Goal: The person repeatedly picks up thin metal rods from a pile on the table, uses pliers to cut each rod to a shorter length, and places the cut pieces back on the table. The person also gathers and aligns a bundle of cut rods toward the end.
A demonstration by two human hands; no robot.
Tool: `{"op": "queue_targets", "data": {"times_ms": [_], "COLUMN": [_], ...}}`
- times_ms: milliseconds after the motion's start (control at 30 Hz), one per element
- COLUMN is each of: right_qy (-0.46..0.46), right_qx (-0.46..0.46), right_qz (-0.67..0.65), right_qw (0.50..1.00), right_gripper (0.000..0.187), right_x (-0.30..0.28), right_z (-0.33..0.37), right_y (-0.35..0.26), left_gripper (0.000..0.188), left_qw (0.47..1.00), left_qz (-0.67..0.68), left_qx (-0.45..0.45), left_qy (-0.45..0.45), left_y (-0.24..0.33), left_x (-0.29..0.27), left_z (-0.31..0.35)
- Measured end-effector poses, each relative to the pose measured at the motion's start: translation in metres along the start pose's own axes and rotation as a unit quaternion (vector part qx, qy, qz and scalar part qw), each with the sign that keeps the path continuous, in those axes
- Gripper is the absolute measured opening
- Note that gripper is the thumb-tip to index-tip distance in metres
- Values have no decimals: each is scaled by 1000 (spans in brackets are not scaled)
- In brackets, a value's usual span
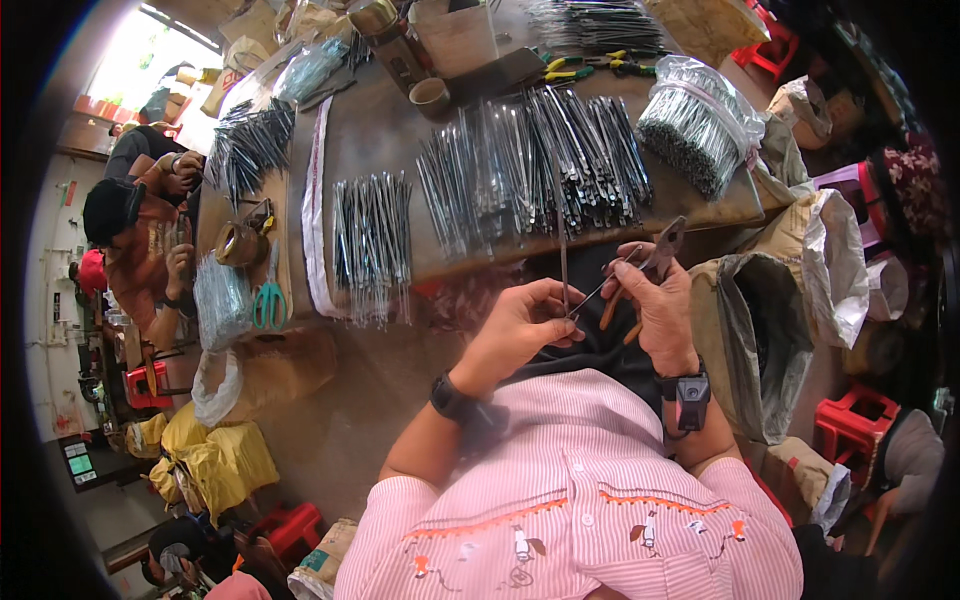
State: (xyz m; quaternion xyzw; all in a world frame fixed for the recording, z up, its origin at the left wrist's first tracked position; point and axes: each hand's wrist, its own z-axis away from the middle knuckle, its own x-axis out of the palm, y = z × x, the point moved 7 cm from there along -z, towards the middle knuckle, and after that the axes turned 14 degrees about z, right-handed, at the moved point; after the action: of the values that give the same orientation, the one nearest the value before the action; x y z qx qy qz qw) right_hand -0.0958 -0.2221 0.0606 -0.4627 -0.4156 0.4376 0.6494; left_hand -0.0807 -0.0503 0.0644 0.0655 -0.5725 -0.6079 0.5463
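Observation:
My left hand (527,328) is closed in a pinch on a thin metal strip (563,262) that stands upright from its fingers. In my right hand (655,302) is a pair of pliers (667,242), jaws up and to the right, orange-brown handles below the fingers. A slim dark piece (590,302) slants between both hands' fingertips; whether it is part of the strip I cannot tell. Just beyond the hands, rows of similar metal strips (590,160) lie along the table's near edge, with a separate row (372,235) further left.
A plastic-wrapped bundle of thin metal pieces (690,125) sits at the table's right. Yellow-and-black pliers (570,70) and a tape roll (430,95) lie at the back. Teal scissors (270,300) are at left, near a co-worker (150,240). Open sacks (765,330) stand at my right.

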Motion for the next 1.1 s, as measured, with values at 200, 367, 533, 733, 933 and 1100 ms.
{"op": "queue_targets", "data": {"times_ms": [200, 367, 533, 733, 933, 1100], "right_qy": [-26, -19, 3, 17, -17, 0], "right_qx": [22, 11, -15, -50, 82, 200], "right_qz": [-20, -35, 25, 63, -53, -365], "right_qw": [999, 999, 1000, 997, 995, 909], "right_gripper": [22, 19, 16, 15, 28, 31], "right_x": [2, 4, 9, 14, 2, -21], "right_z": [-2, -4, -3, 6, 3, 11], "right_y": [21, 26, 16, 8, 38, 67], "left_gripper": [26, 22, 15, 13, 10, 18], "left_qw": [997, 1000, 994, 972, 989, 990], "left_qz": [-46, -14, 106, 205, 92, -11], "left_qx": [-64, -20, -25, -80, 74, 95], "left_qy": [4, -14, 28, 84, 87, 106], "left_y": [0, 2, -1, -27, -14, 0], "left_x": [3, 7, 8, -5, -13, -18], "left_z": [5, 2, -1, -12, -18, -8]}}
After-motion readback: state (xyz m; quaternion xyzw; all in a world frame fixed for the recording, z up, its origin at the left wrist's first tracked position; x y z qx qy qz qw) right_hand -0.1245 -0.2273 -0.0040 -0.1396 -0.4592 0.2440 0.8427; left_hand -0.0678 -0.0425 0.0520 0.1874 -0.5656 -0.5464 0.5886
